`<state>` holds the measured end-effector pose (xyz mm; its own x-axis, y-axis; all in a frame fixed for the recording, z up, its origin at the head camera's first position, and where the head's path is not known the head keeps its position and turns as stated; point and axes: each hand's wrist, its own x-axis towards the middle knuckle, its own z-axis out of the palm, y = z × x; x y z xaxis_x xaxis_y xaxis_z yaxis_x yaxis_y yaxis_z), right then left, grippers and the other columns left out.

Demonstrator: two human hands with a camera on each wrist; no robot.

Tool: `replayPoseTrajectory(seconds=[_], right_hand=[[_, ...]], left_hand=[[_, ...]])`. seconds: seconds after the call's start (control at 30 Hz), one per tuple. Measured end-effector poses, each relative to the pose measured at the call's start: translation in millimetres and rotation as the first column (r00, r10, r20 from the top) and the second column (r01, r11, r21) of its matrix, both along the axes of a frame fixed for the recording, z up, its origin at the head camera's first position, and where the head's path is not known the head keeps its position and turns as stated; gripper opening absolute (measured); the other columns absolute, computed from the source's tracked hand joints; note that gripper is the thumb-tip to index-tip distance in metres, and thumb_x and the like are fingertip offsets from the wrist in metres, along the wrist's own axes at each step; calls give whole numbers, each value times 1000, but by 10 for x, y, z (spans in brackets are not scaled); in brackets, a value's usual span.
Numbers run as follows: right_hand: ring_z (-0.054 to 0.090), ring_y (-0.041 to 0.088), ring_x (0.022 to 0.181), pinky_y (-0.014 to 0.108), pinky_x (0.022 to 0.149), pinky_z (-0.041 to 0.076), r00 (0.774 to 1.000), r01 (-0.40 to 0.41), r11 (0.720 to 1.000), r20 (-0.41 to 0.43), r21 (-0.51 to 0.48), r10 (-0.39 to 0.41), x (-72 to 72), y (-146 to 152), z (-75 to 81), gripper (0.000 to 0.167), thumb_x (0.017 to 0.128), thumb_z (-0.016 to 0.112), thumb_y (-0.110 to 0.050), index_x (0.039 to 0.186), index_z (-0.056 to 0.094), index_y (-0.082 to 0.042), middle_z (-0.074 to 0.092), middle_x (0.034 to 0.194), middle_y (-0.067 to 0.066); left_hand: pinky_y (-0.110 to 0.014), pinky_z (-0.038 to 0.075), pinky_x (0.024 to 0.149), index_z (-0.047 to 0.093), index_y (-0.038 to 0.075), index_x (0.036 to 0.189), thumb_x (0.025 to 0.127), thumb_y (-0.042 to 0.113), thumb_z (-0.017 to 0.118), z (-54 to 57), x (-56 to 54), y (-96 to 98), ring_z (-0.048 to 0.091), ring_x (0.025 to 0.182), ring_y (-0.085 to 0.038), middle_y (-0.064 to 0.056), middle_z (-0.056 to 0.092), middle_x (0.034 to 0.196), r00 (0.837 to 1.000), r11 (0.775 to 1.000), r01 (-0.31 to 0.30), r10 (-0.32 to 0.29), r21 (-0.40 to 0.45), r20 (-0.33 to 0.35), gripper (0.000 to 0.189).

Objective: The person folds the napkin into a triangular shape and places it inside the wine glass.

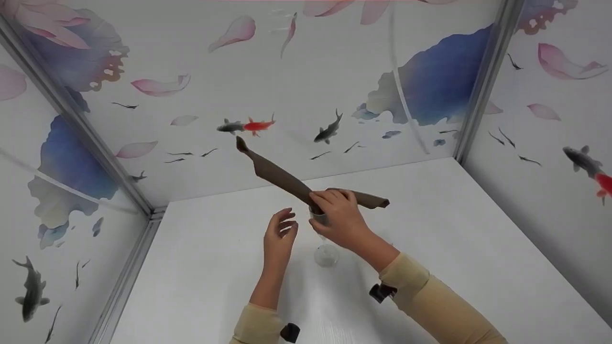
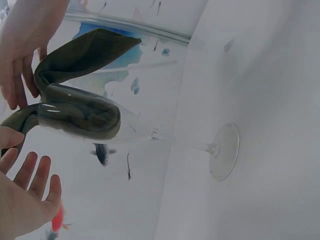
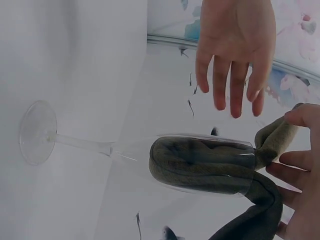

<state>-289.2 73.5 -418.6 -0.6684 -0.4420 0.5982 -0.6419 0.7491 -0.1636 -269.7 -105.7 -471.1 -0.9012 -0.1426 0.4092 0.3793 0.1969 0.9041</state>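
A dark olive-brown cloth napkin stands folded in a clear stemmed champagne flute. Its two rolled ends stick out above the rim, one long to the left and one to the right. My right hand is at the rim, its thumb and fingers around the base of the napkin's ends. To the left of the glass, my left hand is raised with loosely bent fingers, holding nothing. Inside the bowl, the napkin's rounded fold shows through the glass in the right wrist view.
The flute stands on a white tabletop. Behind it and on both sides rise white panels printed with fish, petals and blue leaves, joined by grey metal corner posts.
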Motion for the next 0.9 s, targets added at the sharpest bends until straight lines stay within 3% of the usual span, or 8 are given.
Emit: replayPoseTrajectory(seconds=[0.17,0.27,0.4,0.47,0.53,0.67,0.77,0.9], right_hand=[[50,26,121,55,99,33,999,21,999,37,30,-22,4,-10,-10,52,89,70,-37,133,60,-11,58,130,4],[49,27,120,55,99,32,999,22,999,41,30,-23,4,-22,-15,50,89,70,-37,131,61,-12,58,130,4],[49,26,121,54,98,33,999,21,999,44,32,-23,-3,-46,-12,48,89,70,-38,128,63,-12,59,130,3],[49,25,121,54,99,33,998,23,999,49,34,-25,-1,-49,-9,47,89,70,-38,128,64,-12,59,130,3],[49,25,121,55,99,33,998,26,999,53,39,-28,3,-48,-10,46,89,70,-38,127,64,-12,59,130,3],[49,24,122,56,97,36,997,22,999,69,44,-25,9,-35,-27,46,89,70,-37,126,64,-11,59,129,4],[50,24,121,55,94,39,997,19,999,70,41,-22,10,-20,-47,46,89,70,-36,126,65,-10,59,128,5],[50,24,120,54,92,41,997,14,1000,70,17,-15,14,9,-80,44,89,70,-34,125,65,-9,60,127,5]], left_hand=[[-42,47,93,61,7,122,93,0,60,123,76,-78,59,107,-20,-3,62,115,981,986,-125,106,-108,-161,30],[-44,44,96,62,7,120,91,-3,59,228,85,-90,55,112,-19,-3,61,118,949,963,-208,156,-173,-274,31],[-46,38,102,65,6,116,89,-6,59,327,37,-102,51,121,-24,-5,62,122,904,926,-283,170,-250,-393,30],[-48,35,105,66,5,115,88,-5,61,341,1,-102,48,126,-28,-6,62,125,892,900,-311,167,-305,-420,30],[-53,30,108,67,5,115,87,-3,63,332,-34,-99,45,130,-30,-7,62,128,891,868,-333,161,-369,-424,29],[-63,23,108,65,7,119,88,3,66,271,-62,-88,42,133,-32,-7,61,131,910,813,-343,163,-470,-382,31],[-65,25,105,66,9,118,87,5,67,216,-56,-78,45,130,-32,-7,61,130,920,806,-337,173,-487,-351,30],[-58,34,102,67,8,115,88,4,67,143,-39,-62,53,122,-30,-7,63,127,934,820,-310,169,-481,-313,28]])
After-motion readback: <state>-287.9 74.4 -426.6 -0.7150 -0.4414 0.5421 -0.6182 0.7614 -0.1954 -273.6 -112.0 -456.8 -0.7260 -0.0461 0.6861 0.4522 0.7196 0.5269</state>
